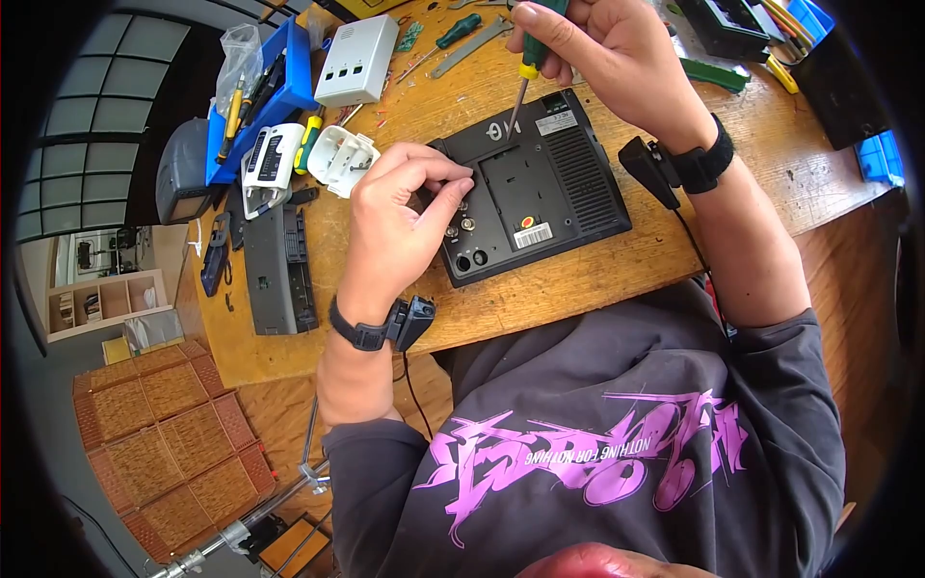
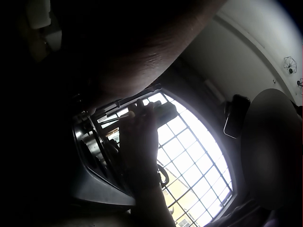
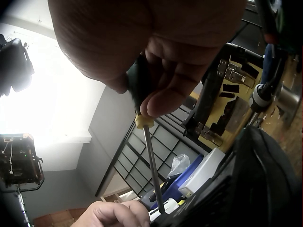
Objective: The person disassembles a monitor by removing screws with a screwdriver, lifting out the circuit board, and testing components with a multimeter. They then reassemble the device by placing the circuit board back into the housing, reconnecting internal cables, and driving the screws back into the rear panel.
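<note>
A flat black electronic device [image 1: 554,197] lies back side up on the wooden table, showing vent slots, a rectangular recess, a barcode label and round metal connectors. My right hand [image 1: 617,63] grips a screwdriver [image 1: 525,81] by its green handle with a yellow collar. Its shaft slants down, with the tip at the upper edge of the recess. At the device's left edge is my left hand [image 1: 405,207], fingers curled and thumb against the housing beside the connectors. The right wrist view shows the screwdriver shaft [image 3: 152,165] pointing toward the left hand [image 3: 116,215].
Left of the device lie a black housing part [image 1: 275,275], a white cable tester [image 1: 272,159] and a white open case [image 1: 342,159]. Behind are a blue bin [image 1: 289,72] with tools, a white box [image 1: 358,60] and another screwdriver [image 1: 459,31]. The table's front edge [image 1: 462,323] runs by my body.
</note>
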### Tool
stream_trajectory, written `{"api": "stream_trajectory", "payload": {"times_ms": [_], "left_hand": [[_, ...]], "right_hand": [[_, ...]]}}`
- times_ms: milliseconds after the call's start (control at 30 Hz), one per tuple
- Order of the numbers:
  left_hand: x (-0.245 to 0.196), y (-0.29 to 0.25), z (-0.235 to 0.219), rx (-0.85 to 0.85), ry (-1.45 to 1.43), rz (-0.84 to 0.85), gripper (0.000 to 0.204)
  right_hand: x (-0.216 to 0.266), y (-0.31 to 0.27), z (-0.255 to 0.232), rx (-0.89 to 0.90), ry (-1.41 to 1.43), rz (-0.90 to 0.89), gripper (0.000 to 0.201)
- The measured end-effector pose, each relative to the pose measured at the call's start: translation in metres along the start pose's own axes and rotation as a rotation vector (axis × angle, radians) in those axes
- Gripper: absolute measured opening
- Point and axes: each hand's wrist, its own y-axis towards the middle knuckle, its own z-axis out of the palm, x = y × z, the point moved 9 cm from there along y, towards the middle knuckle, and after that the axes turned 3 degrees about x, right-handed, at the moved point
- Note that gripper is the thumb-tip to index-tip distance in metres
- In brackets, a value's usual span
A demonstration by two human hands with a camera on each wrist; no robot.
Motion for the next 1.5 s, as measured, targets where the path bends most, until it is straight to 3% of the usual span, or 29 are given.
{"api": "stream_trajectory", "payload": {"times_ms": [233,333,400,567,633,667,800,1033,1267,1333,1500], "left_hand": [[0.005,0.000,-0.001,-0.039,-0.019,0.021,0.011],[0.004,-0.001,-0.002,-0.073,-0.007,0.058,0.011],[0.003,-0.003,-0.004,-0.073,0.020,0.053,0.012],[0.002,-0.004,-0.007,-0.078,0.024,0.025,0.014],[0.002,-0.004,-0.009,-0.077,0.021,0.014,0.014],[0.002,-0.004,-0.010,-0.091,0.016,0.011,0.014],[0.004,-0.005,-0.013,-0.090,-0.002,0.032,0.013],[0.011,-0.006,-0.014,-0.096,0.008,0.099,0.012],[0.018,-0.008,-0.014,-0.088,-0.070,0.017,0.012],[0.013,-0.009,-0.015,-0.113,-0.013,0.088,0.012],[0.014,-0.011,-0.017,-0.132,-0.045,0.110,0.012]], "right_hand": [[-0.007,0.000,0.001,0.019,-0.010,0.026,0.023],[-0.008,0.004,0.001,0.038,-0.013,-0.053,0.022],[-0.002,0.000,0.003,-0.011,-0.046,0.039,0.022],[-0.004,-0.001,0.007,0.011,-0.032,0.062,0.022],[-0.018,0.000,-0.002,-0.059,0.050,0.037,0.023],[-0.003,0.003,0.000,0.068,-0.234,-0.136,0.032],[-0.006,-0.002,-0.001,0.069,-0.220,-0.173,0.035],[0.011,-0.010,0.035,0.149,-0.193,-0.151,0.032],[0.021,-0.011,0.061,0.245,-0.170,-0.151,0.035],[0.023,-0.012,0.069,0.223,-0.162,-0.102,0.036],[0.026,-0.011,0.077,0.247,-0.313,-0.134,0.036]]}}
